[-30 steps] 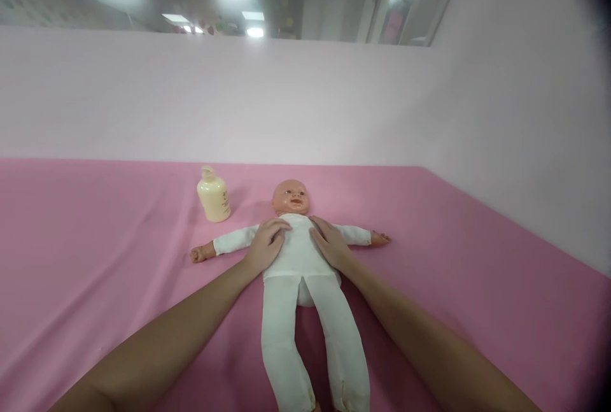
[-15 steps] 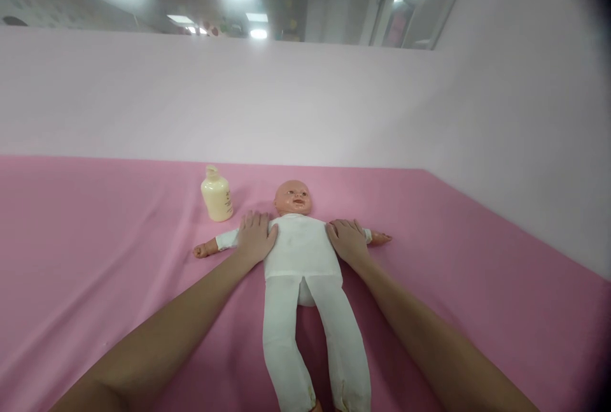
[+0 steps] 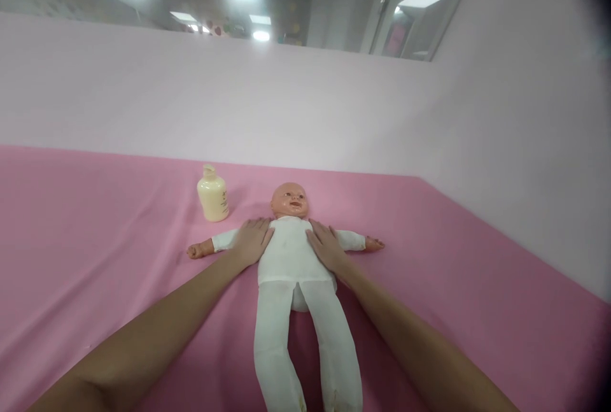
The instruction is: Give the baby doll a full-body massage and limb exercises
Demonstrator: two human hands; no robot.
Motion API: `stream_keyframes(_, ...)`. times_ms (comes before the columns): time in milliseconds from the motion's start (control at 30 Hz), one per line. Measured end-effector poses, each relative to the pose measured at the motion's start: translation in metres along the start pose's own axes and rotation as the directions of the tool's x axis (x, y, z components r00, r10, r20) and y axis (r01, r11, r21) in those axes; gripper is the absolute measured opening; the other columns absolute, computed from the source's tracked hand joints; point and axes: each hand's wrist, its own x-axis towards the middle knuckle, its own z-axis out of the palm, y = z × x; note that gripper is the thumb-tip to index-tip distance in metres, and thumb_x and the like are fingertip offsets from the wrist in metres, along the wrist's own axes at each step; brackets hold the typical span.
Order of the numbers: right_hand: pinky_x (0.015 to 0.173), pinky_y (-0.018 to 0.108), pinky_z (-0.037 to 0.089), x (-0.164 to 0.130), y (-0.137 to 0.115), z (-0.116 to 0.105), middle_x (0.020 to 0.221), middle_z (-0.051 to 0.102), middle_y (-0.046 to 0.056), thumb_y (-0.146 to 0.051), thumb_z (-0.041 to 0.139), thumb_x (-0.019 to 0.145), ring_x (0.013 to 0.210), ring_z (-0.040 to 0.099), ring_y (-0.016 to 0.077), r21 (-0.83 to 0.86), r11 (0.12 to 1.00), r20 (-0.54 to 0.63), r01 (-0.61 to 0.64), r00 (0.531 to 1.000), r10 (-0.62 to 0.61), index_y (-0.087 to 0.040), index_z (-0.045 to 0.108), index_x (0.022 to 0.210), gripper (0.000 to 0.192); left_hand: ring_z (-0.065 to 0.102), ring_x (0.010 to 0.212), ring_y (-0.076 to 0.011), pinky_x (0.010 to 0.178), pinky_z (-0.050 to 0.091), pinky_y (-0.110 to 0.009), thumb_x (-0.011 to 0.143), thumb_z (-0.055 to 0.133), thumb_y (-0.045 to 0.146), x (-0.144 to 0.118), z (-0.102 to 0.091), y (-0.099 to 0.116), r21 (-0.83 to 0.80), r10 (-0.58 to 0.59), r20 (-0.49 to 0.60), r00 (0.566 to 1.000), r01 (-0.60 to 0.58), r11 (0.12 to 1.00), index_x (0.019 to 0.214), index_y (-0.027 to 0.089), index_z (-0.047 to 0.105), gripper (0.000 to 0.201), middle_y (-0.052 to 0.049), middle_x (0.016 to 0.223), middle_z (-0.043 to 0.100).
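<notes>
Baby doll [image 3: 292, 253], white cloth suit, lies face-up with arms spread at the middle of the pink-covered counter [image 3: 95, 259]; left hand [image 3: 251, 241] and right hand [image 3: 325, 248] rest flat on its shoulders and upper chest, fingers released and spread, gripping nothing. Risk, as judged: the limp cloth body may bunch or slide on the smooth cover under uneven pressing, and a wide leftward sweep could tip the cream lotion bottle [image 3: 212, 193], upright near the doll's head. Pale pink wall [image 3: 305, 113] behind; nothing lies between hands and doll.
</notes>
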Motion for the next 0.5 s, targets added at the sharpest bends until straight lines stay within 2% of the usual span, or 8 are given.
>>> stream_keyframes(67, 0.119, 0.052, 0.017, -0.004, -0.01, 0.002, 0.156, 0.033, 0.014, -0.054, 0.031, 0.097, 0.147, 0.024, 0.0273, 0.038, 0.997, 0.046, 0.073, 0.996, -0.075, -0.016, 0.028, 0.151, 0.066, 0.055, 0.123, -0.0294, 0.108, 0.036, -0.05, 0.1, 0.025, 0.035, -0.001, 0.001, 0.005, -0.106, 0.028, -0.006, 1.0, -0.029, 0.994, 0.133, 0.01, 0.052, 0.049, -0.018, 0.13, 0.062)
stream_keyframes(133, 0.119, 0.052, 0.019, -0.008, -0.016, 0.002, 0.159, 0.026, 0.014, -0.056, 0.036, 0.095, 0.149, 0.018, 0.0288, 0.046, 0.988, 0.052, 0.144, 0.988, -0.146, -0.017, 0.025, 0.152, 0.07, 0.052, 0.128, -0.028, 0.109, 0.036, -0.048, 0.1, 0.026, 0.035, -0.004, 0.002, 0.016, -0.215, 0.026, -0.027, 0.999, -0.032, 0.976, 0.137, 0.011, 0.048, 0.049, -0.018, 0.137, 0.057)
stream_keyframes(233, 0.119, 0.05, 0.022, -0.012, -0.018, -0.001, 0.155, 0.035, 0.013, -0.049, 0.033, 0.098, 0.146, 0.027, 0.026, 0.09, 0.947, -0.01, 0.307, 0.951, -0.308, -0.02, 0.036, 0.148, 0.058, 0.036, 0.142, -0.0264, 0.115, 0.028, -0.05, 0.099, 0.029, 0.032, -0.013, 0.001, 0.039, -0.321, 0.058, -0.09, 0.994, -0.084, 0.944, 0.141, 0.017, 0.046, 0.047, -0.013, 0.151, 0.043)
stream_keyframes(300, 0.119, 0.047, 0.026, -0.014, -0.017, -0.003, 0.148, 0.046, 0.011, -0.043, 0.031, 0.1, 0.14, 0.037, 0.0228, 0.141, 0.897, -0.073, 0.42, 0.908, -0.413, -0.021, 0.044, 0.142, 0.05, 0.036, 0.142, -0.0254, 0.116, 0.027, -0.051, 0.098, 0.033, 0.03, -0.019, -0.002, 0.053, -0.36, 0.144, -0.12, 0.982, -0.178, 0.916, 0.139, 0.019, 0.048, 0.045, -0.011, 0.15, 0.045)
stream_keyframes(400, 0.115, 0.045, 0.033, -0.017, -0.019, -0.006, 0.143, 0.051, 0.012, -0.038, 0.03, 0.1, 0.135, 0.044, 0.0214, 0.175, 0.853, -0.156, 0.492, 0.869, -0.47, -0.02, 0.048, 0.137, 0.045, 0.055, 0.125, -0.0242, 0.108, 0.041, -0.046, 0.094, 0.036, 0.022, -0.027, -0.012, 0.066, -0.412, 0.24, -0.189, 0.952, -0.299, 0.861, 0.117, 0.019, 0.064, 0.036, -0.012, 0.129, 0.064)
stream_keyframes(500, 0.117, 0.047, 0.029, -0.02, -0.024, -0.01, 0.151, 0.042, 0.012, -0.038, 0.031, 0.099, 0.141, 0.037, 0.0232, 0.136, 0.809, -0.144, 0.572, 0.819, -0.555, -0.018, 0.041, 0.143, 0.049, 0.069, 0.089, -0.0209, 0.085, 0.054, -0.036, 0.089, 0.039, 0.019, -0.032, -0.022, 0.069, -0.455, 0.417, -0.184, 0.89, -0.453, 0.767, 0.089, 0.02, 0.069, 0.031, -0.009, 0.09, 0.074)
